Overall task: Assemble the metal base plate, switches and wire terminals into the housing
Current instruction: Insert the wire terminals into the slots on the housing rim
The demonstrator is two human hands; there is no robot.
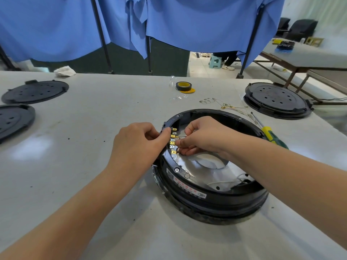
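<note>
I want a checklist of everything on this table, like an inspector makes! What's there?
Surface: grey table, dark specks and smudges.
Job's things: round black housing with metal base plate inside; row of brass terminals at its left rim.
Clutter: tape roll, screwdriver, black lids, crumpled cloth.
Hands: left hand grips the housing rim; right hand pinches a thin wire at the terminals.
Cables: loose terminal wires behind the housing.
Surroundings: blue curtain, another table.

Black round housing point(212, 199) with shiny silver base plate point(204, 172) inside; brass-yellow and silver terminals point(173, 140) in a row. Pale grey table point(93, 166), speckled dark. Yellow-and-green screwdriver point(272, 136). Black tape roll point(183, 86), yellow core. Blue curtains point(169, 21) behind.
</note>
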